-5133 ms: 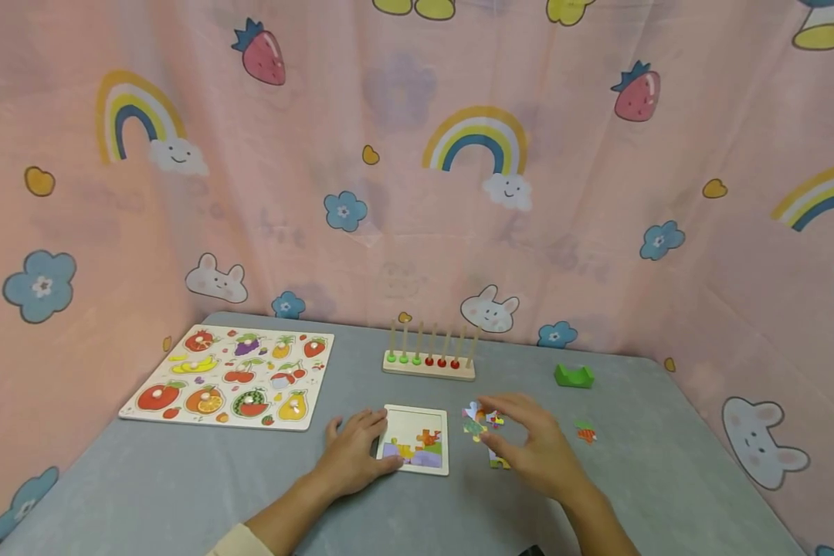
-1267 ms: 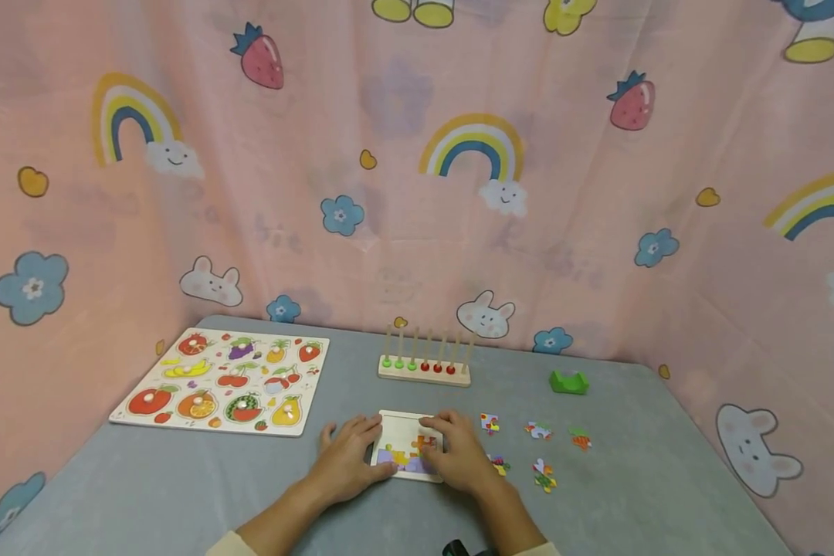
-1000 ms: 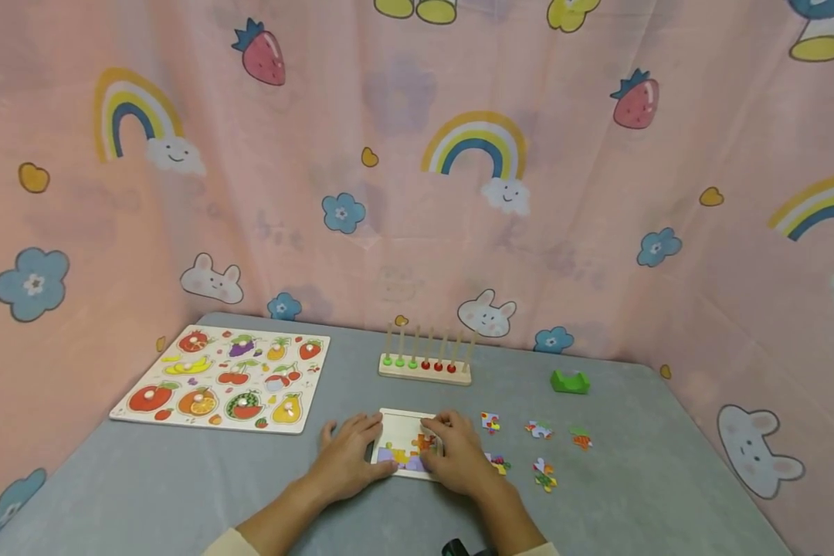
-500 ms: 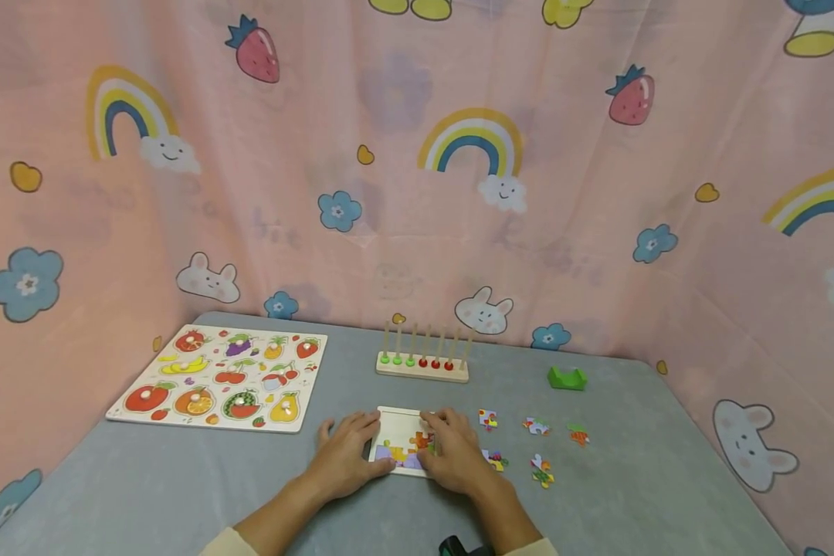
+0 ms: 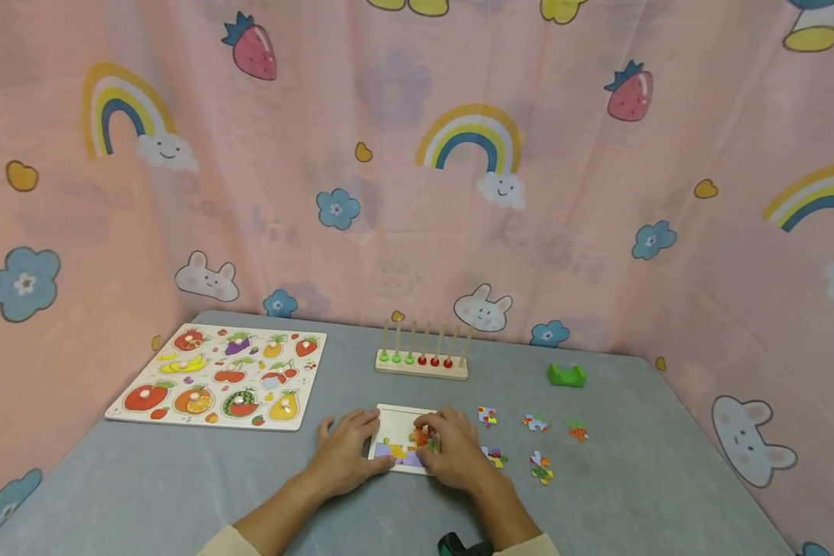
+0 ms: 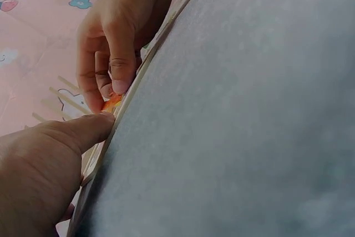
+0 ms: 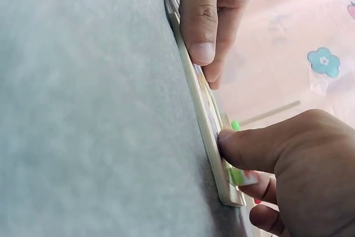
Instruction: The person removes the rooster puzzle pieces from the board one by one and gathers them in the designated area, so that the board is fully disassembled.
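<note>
Head view: a small puzzle tray (image 5: pixel 398 425) can be seen at the lower middle of the frame. Its left side is gripped by the left hand (image 5: pixel 344 455), thumb at the near edge, fingers along the left side. Its right part is covered by the right hand (image 5: pixel 456 452), thumb and fingers drawn close together, so whatever's under the fingertips is mostly hidden. Loose pieces (image 5: pixel 540 468) are scattered to the right.

Left wrist view: a bit of orange (image 6: pixel 112 104) is spotted left of centre, right below the right hand's fingertips and just beside the left thumb.

Right wrist view: clearest one. A green-and-white puzzle piece (image 7: pixel 242 177) is pinched at lower right, tilted, between right thumb and fingers, at the tray's rim. Whether it's been seated can't be told.
</note>
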Available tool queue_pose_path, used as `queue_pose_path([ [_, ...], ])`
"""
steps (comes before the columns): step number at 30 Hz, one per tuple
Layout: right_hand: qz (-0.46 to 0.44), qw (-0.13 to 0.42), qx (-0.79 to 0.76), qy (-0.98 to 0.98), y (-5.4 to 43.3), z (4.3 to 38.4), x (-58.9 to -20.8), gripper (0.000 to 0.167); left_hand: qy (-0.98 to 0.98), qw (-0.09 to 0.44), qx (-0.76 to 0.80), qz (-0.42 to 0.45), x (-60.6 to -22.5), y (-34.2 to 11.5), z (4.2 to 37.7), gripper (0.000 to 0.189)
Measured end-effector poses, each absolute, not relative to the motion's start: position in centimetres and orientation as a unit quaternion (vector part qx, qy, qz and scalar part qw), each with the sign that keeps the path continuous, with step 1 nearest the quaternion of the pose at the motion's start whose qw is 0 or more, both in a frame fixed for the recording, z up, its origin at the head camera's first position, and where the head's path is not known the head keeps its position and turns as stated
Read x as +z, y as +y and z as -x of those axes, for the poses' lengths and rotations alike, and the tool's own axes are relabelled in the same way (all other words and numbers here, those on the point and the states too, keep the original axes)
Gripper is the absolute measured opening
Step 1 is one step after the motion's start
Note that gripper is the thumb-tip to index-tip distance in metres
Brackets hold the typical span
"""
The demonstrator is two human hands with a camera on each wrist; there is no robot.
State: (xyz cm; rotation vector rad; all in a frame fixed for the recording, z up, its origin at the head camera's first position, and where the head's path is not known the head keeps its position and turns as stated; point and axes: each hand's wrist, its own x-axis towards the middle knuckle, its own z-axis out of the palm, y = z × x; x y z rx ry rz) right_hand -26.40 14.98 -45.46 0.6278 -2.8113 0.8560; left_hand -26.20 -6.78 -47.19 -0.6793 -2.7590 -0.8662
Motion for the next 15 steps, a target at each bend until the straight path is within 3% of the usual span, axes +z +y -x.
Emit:
queue_pose_path([
  [10,-0.222,0.073,0.297,-0.926,15.28,26.08,-45.37,0.033,-0.926,0.083,-0.29,0.228,-47.18,-6.81,26.11,0.067],
  [15,-0.219,0.107,0.297,-0.923,15.38,26.19,-45.31,0.032,-0.926,0.084,-0.29,0.225,-47.23,-6.85,26.12,0.068],
])
